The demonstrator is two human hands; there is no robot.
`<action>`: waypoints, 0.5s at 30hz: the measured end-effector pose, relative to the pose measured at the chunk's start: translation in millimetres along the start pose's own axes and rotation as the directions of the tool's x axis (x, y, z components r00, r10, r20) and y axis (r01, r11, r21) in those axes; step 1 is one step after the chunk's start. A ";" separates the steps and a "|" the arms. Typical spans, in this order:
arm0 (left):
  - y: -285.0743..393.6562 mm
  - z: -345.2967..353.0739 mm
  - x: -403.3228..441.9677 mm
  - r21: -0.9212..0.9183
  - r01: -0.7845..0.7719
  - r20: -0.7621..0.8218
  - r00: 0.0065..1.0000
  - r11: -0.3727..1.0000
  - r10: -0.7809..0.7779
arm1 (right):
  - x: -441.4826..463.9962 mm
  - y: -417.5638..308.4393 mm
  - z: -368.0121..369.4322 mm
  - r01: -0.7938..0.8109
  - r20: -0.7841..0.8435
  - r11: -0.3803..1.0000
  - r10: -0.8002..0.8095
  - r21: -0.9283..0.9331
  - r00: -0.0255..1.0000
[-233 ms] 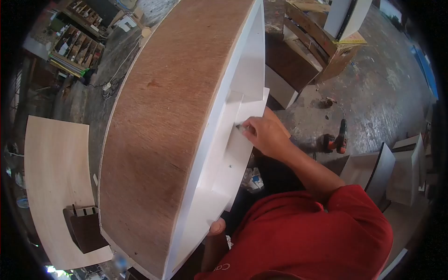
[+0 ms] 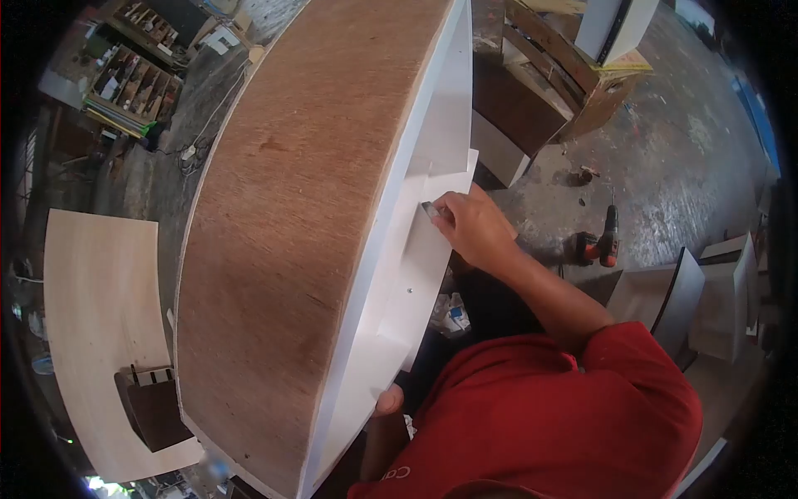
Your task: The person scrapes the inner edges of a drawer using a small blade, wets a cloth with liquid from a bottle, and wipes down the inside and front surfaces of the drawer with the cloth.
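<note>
A large curved wooden cabinet [image 2: 283, 191], brown plywood on its broad face and white inside, stands tilted in front of me. My right hand [image 2: 478, 224] is at a white inner panel [image 2: 424, 262], fingers pinched on a small thin greyish piece [image 2: 430, 209] whose kind I cannot make out. The piece is against or very near the panel. A small screw-like dot [image 2: 410, 290] shows lower on that panel. My left hand [image 2: 388, 401] grips the white lower edge of the cabinet, thumb on top; its other fingers are hidden below.
A cordless drill [image 2: 609, 241] lies on the concrete floor at right. White drawer-like boxes [image 2: 644, 291] stand at far right. A wooden crate [image 2: 594, 96] is at upper right. A pale curved plywood sheet [image 2: 104, 308] lies at left, shelves of small items [image 2: 133, 87] beyond.
My right hand has slid slightly upward along the white panel with the small piece. My left hand keeps its hold on the edge.
</note>
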State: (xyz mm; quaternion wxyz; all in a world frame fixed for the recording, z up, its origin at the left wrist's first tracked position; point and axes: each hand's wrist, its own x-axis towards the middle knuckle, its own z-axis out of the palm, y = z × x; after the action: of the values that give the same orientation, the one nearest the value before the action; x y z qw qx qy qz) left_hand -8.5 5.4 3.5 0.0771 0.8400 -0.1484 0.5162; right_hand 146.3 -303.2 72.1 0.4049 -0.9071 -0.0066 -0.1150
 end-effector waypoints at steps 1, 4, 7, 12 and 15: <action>-0.6 2.5 0.7 0.009 0.001 -0.007 1.000 1.000 -0.001 | -1.2 -0.1 -0.1 0.010 0.018 1.000 -0.010 -0.006 1.000; 2.7 6.1 2.4 0.023 -0.006 -0.017 1.000 1.000 0.007 | -8.4 2.2 5.9 0.033 0.072 0.997 -0.039 0.076 0.997; 5.2 7.1 6.3 0.059 -0.024 -0.027 0.999 0.998 0.025 | -9.3 -1.1 -5.1 -0.001 0.162 0.993 -0.018 0.121 0.987; 13.0 4.9 23.3 0.181 -0.078 -0.020 0.996 0.980 0.083 | -7.1 -0.9 -1.0 0.001 0.143 0.993 -0.017 0.116 0.990; -2.9 5.1 -4.0 0.011 0.011 -0.015 1.000 1.000 -0.011 | -17.3 0.7 9.3 0.040 0.124 0.993 -0.054 0.112 0.991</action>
State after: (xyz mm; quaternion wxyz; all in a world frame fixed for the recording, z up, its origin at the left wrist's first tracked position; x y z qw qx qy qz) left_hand -4.9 7.4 -2.3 0.0767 0.8374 -0.1403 0.5227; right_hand 131.4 -295.4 62.0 0.4497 -0.8887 -0.0598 -0.0659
